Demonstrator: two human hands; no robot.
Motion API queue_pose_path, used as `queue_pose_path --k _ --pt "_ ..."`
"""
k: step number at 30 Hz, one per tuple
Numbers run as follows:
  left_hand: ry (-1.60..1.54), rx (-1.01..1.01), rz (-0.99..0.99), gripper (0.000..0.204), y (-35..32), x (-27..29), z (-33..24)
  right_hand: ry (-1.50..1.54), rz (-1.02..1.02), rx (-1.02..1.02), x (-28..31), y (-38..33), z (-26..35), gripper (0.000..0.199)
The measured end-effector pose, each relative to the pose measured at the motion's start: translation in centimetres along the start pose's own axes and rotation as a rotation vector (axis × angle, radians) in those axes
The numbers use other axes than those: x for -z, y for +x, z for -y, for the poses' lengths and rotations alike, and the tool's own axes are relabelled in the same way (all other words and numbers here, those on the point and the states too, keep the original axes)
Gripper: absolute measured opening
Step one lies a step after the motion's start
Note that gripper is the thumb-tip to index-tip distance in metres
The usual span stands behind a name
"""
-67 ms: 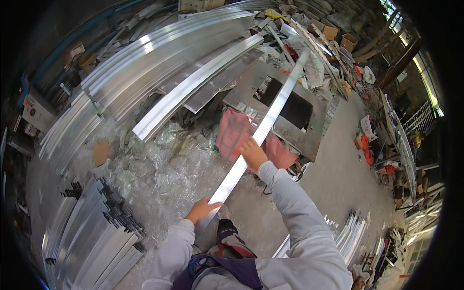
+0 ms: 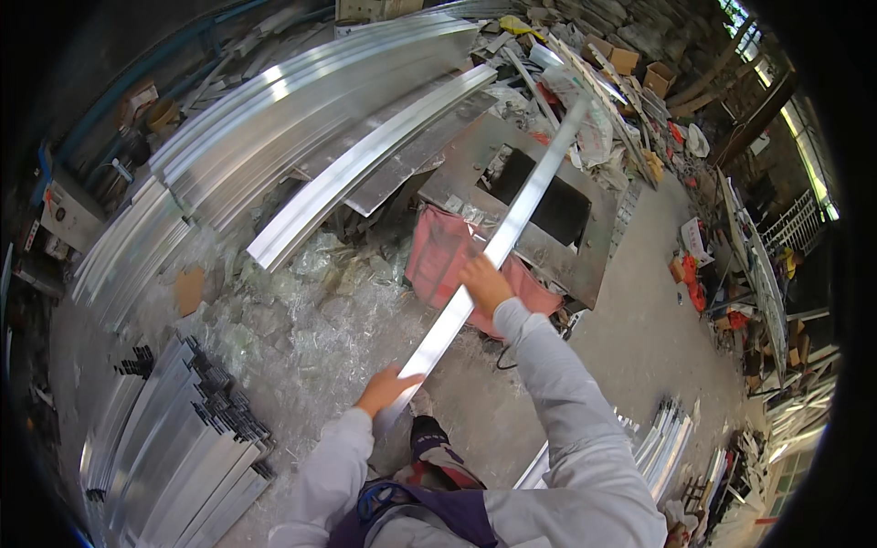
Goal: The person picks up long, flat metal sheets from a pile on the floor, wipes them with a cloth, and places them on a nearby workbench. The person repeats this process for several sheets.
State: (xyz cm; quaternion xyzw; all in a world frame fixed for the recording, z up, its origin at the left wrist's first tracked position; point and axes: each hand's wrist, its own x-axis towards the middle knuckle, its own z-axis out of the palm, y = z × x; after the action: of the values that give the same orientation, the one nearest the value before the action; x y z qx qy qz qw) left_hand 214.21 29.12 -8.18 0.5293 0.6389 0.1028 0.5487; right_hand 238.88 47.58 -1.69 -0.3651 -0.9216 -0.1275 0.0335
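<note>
A long silvery metal profile (image 2: 445, 331) slants across the middle, from near my body up to the far right. My left hand (image 2: 387, 391) grips its near end, thumb over the top face. Farther along, my right hand (image 2: 484, 282) is wrapped round the same profile; its fingers are slightly blurred. Under the far half lies a metal-topped stand (image 2: 585, 265) with a dark rectangular opening. A red cloth-like sheet (image 2: 437, 258) hangs at the stand's near side, partly behind the profile and my right hand.
Long metal profiles (image 2: 338, 128) lie stacked at the far left, with a shorter pair (image 2: 365, 164) beside them. Another bundle (image 2: 174, 447) stands at the near left. Crumpled clear plastic film (image 2: 301, 310) covers the floor. Cardboard boxes (image 2: 624, 61) and scrap crowd the far right.
The profile has shifted slightly away and to the right. Both hands have moved a little rightward with it, still gripping.
</note>
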Motion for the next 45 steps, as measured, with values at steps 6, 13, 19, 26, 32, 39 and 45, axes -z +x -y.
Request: queue_pose_path --k 6,13,19,26,32,39,45 --pt "-0.06 -0.146 0.031 0.088 8.0 1.6 -10.7 -0.121 0.111 -0.106 -0.5 1.6 -14.2 0.017" --pt "-0.076 -0.097 -0.016 0.074 4.7 2.9 -8.0 -0.047 0.035 -0.003 0.2 3.2 -9.8 0.013" --pt "-0.141 0.073 0.08 0.074 -8.5 3.3 9.2 0.097 0.177 0.032 -0.6 -0.8 10.9 0.024" --pt "-0.286 0.269 0.112 0.061 -29.7 1.2 30.3 0.368 0.089 0.234 4.6 -7.3 35.4 0.014" --pt "-0.39 0.474 0.029 0.053 -43.0 3.3 25.7 0.631 -0.033 0.365 6.3 -11.2 47.4 0.016" --pt "-0.024 0.284 -0.226 0.052 -40.3 -0.9 31.6 0.488 0.761 0.529 3.9 -5.8 44.1 0.057" --pt "0.307 0.041 -0.452 0.067 -24.3 -1.2 17.2 0.342 0.111 0.296 -1.6 -2.6 24.1 0.009"
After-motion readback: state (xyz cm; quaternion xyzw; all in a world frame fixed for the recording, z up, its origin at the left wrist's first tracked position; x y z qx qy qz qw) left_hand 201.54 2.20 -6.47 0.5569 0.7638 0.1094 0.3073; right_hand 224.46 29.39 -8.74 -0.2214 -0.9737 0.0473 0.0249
